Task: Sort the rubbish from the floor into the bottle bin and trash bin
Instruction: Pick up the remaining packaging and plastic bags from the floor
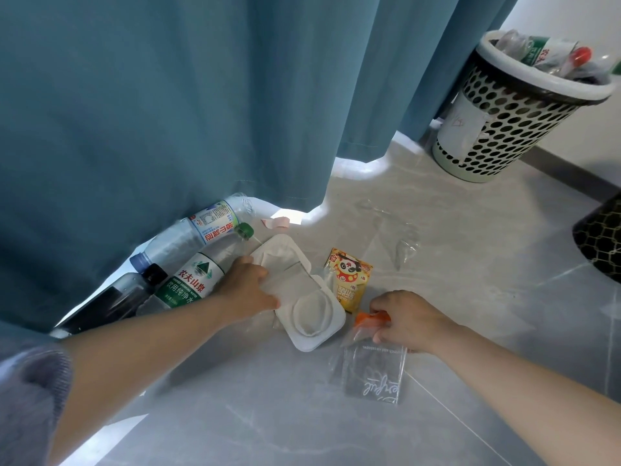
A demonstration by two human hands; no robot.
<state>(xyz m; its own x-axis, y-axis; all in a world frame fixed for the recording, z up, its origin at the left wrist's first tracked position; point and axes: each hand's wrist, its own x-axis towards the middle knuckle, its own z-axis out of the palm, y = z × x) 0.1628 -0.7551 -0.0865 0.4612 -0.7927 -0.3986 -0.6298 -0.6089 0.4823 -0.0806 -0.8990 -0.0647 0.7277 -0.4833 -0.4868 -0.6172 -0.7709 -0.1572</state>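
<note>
Fingers of the left hand (247, 287) grip the white tray (302, 297) at its nine-o'clock edge; right hand (411, 319) pinches an orange wrapper (371, 318); bottle bin (504, 129) stands at two o'clock.

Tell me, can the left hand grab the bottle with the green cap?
Probably yes: the clear green-capped plastic bottle lies uncovered beside the left hand, though its fingers hold the white moulded tray.

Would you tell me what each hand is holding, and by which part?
The left hand grips the white tray at its left edge; the right hand pinches the clear wrapper by its orange top.
</note>
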